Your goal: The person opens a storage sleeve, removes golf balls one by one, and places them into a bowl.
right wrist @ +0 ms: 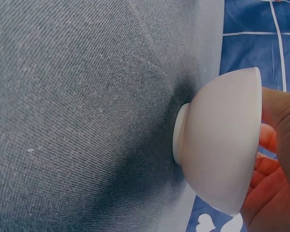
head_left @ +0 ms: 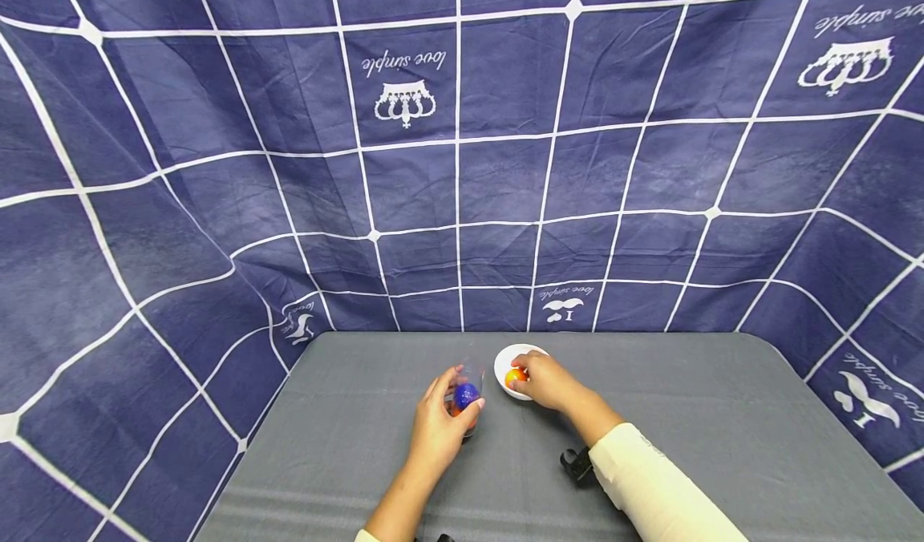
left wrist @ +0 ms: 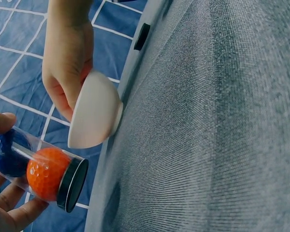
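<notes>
Left hand [head_left: 437, 423], as I see it, clamped round a clear tube [head_left: 471, 368]; blue ball [head_left: 466, 396] above orange ball [left wrist: 47, 175] inside, dark cap [left wrist: 72, 185] lowest. Right hand [head_left: 550, 380]: thumb and fingers closed about a yellow-orange ball [head_left: 515, 378] in the white bowl [right wrist: 222, 140], just right of the tube on grey cloth [head_left: 686, 422].

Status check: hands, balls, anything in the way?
Left hand grips clear tube, blue ball above orange ball. Right hand pinches yellow-orange ball in white bowl. Nothing visibly blocking between tube and bowl.
</notes>
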Tool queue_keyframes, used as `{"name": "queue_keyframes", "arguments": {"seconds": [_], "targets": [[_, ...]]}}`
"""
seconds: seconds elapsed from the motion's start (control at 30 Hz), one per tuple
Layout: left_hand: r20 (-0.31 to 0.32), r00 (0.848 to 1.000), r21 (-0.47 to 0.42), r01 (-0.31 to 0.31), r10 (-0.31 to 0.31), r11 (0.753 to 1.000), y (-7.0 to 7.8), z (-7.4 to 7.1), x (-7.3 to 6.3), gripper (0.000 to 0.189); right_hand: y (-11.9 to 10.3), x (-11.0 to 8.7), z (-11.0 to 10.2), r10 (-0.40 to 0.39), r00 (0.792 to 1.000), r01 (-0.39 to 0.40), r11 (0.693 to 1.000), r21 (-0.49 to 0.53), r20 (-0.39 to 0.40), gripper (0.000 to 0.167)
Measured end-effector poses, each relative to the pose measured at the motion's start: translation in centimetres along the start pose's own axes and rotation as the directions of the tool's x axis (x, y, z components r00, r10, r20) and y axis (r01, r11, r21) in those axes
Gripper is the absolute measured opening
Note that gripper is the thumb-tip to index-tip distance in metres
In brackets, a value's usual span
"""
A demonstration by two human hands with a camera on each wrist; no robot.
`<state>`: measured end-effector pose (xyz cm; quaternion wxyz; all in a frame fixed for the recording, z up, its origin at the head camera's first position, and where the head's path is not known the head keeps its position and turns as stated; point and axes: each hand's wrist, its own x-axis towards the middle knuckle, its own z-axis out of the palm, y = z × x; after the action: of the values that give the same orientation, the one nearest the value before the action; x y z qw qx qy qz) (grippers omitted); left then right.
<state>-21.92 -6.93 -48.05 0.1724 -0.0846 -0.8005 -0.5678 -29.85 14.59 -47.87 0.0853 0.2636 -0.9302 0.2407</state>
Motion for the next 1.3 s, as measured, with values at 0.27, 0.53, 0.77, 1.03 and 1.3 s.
{"name": "queue_keyframes", "arguments": {"seconds": [0.27, 0.53, 0.77, 1.03, 1.3], "targets": [[0.004, 1.0, 0.005, -0.004, 0.004, 1.0, -0.1, 0.1, 0.1, 0.057, -0.1, -0.2, -0.1, 0.033, 0.998, -0.03, 0.997, 0.067, -0.048, 0.027], [0.0, 1.0, 0.036, -0.021, 0.021, 0.999, 0.1, 0.0, 0.2, 0.056, -0.4, -0.3, -0.3, 0.072, 0.99, -0.059, 0.992, 0.111, -0.122, 0.027], [-0.014, 0.998, 0.087, -0.059, 0.061, 0.994, 0.4, -0.1, 0.3, 0.057, -0.6, -0.5, -0.6, 0.046, 0.977, -0.013, 0.988, 0.157, -0.207, 0.03], [-0.017, 0.997, 0.116, -0.078, 0.081, 0.99, 0.7, -0.3, 0.6, 0.056, -0.9, -1.4, -1.5, 0.071, 0.963, 0.005, 0.959, 0.282, -0.26, 0.035], [-0.014, 0.989, 0.217, -0.143, 0.149, 0.966, 1.1, -0.2, 0.8, 0.059, -1.4, -2.9, -2.2, 0.057, 0.948, 0.063, 0.931, 0.359, -0.314, 0.036]]}}
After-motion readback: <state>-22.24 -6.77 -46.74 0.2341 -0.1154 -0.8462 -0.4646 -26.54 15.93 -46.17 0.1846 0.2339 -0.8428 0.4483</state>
